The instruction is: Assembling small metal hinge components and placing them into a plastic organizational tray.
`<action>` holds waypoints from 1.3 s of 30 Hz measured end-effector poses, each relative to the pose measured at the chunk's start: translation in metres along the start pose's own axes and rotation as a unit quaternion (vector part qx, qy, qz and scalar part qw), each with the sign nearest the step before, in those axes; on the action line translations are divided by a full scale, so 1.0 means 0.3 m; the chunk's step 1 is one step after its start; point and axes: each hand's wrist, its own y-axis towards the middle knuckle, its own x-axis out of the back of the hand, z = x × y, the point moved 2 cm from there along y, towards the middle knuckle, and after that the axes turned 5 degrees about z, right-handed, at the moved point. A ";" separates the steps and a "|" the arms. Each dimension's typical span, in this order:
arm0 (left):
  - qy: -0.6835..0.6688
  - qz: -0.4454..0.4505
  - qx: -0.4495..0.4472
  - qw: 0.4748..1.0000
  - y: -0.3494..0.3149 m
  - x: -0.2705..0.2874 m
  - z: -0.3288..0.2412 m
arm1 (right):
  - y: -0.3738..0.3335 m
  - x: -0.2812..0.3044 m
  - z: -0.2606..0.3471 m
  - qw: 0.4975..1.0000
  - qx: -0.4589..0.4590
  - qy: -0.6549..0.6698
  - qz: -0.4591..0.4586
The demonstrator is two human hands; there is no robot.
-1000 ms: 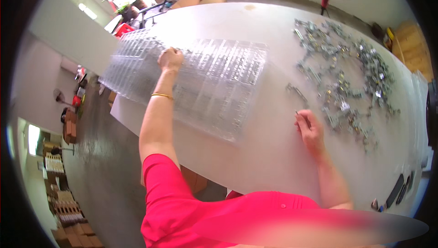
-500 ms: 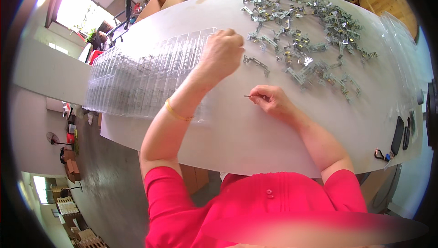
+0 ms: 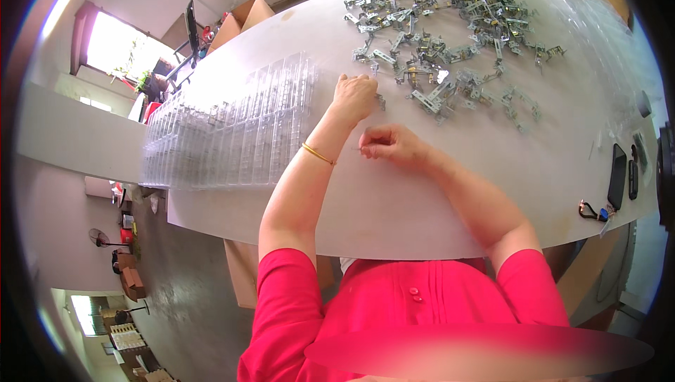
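Observation:
My left hand [image 3: 355,96], with a yellow bangle [image 3: 318,155] on its wrist, is curled down over a small silvery metal bracket [image 3: 381,102] at the near left of a pile. Its fingers look closed on the bracket and cover most of it; the fingertips are hidden. Just nearer to me, my right hand [image 3: 395,144] is pinched shut. A thin, dark sliver of a part [image 3: 356,148] sticks out from its fingertips to the left, too small to name. Many similar metal brackets [image 3: 485,20] lie in a loose heap across the far right of the table.
Left of my hands stand clear plastic trays [image 3: 271,118] with narrow compartments, many filled with parts. Clear plastic sheeting [image 3: 598,37] lies along the right edge of the white table [image 3: 422,206]. A black phone [image 3: 617,176] and a looped cord [image 3: 592,211] lie at the near right.
My left hand has come down from above the trays' edge to the nearest bracket. My right hand, still pinching the thin part, is now close beside it. The whole view has shifted slightly.

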 end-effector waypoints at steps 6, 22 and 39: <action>-0.026 -0.042 0.034 0.998 -0.090 -0.044 0.023 | -0.001 0.072 0.053 0.981 -0.018 0.152 -0.116; -0.516 -0.244 0.171 0.803 -0.280 -0.130 -0.034 | 0.013 0.077 0.028 0.949 -0.020 0.061 -0.308; -0.560 -0.301 0.119 0.763 -0.286 -0.193 -0.024 | 0.029 0.066 0.004 0.947 -0.061 -0.065 -0.310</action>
